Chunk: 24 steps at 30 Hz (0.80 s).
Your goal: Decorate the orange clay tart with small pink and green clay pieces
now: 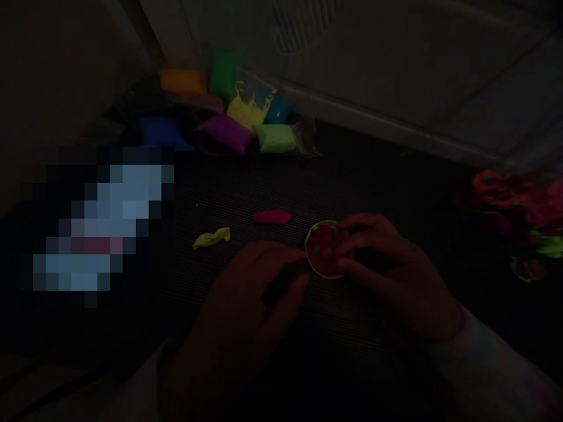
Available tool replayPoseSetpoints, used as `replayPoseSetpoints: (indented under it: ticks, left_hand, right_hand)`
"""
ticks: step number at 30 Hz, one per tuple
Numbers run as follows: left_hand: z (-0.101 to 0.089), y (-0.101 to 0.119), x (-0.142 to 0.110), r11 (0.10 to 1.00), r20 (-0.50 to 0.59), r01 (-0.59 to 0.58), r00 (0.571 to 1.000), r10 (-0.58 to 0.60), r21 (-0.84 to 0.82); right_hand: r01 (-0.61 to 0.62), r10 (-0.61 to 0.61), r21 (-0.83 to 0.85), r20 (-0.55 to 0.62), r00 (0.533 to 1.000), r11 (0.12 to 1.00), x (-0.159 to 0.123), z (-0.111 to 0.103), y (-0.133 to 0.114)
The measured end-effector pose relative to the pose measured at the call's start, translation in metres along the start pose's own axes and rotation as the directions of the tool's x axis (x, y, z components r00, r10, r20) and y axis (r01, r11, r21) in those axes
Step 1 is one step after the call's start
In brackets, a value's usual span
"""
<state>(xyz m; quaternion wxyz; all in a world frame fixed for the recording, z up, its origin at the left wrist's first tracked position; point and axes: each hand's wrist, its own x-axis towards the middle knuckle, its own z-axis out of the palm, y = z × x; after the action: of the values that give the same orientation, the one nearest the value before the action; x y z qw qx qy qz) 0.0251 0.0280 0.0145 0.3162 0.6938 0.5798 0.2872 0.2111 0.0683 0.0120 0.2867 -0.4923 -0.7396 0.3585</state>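
In the dim head view, a small round clay disc (314, 265) with a yellow rim and an orange-red middle lies on the dark table. Several small red pieces with bits of green sit on it. My right hand (387, 264) reaches over its right side, thumb and index finger pinched at a small pinkish-red clay piece (325, 252). Against the disc's left rim rests the index fingertip of my left hand (255, 299), its thumb held apart and nothing visible in its grasp. A pink clay strip (271, 217) and a twisted yellow clay strip (212, 237) lie beyond my left hand.
Coloured clay packets, among them purple (226, 132), light green (277, 138) and orange (182, 81), lie along the back by the wall. Bright clay shapes (505, 193) cluster at the right. A blurred-out pale rectangle (105, 223) is at the left.
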Motion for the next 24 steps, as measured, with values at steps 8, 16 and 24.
replayPoseSetpoints:
  ticks: [8,16,24]
  left_hand:
    - [-0.002,0.010,0.003,0.973,0.005,0.103,0.995,-0.104,-0.207]
    - [-0.004,0.009,0.003,0.948,0.081,0.138,0.990,-0.119,-0.288]
    - [-0.005,0.009,0.003,0.923,0.116,0.178,0.982,-0.146,-0.343]
  right_hand:
    - [0.063,-0.063,-0.011,0.050,0.997,0.998,-0.007,-0.003,-0.009]
    - [0.131,-0.128,-0.036,0.089,0.988,0.991,-0.009,-0.004,-0.011]
    - [0.190,-0.176,-0.120,0.118,0.977,0.974,-0.009,-0.005,-0.015]
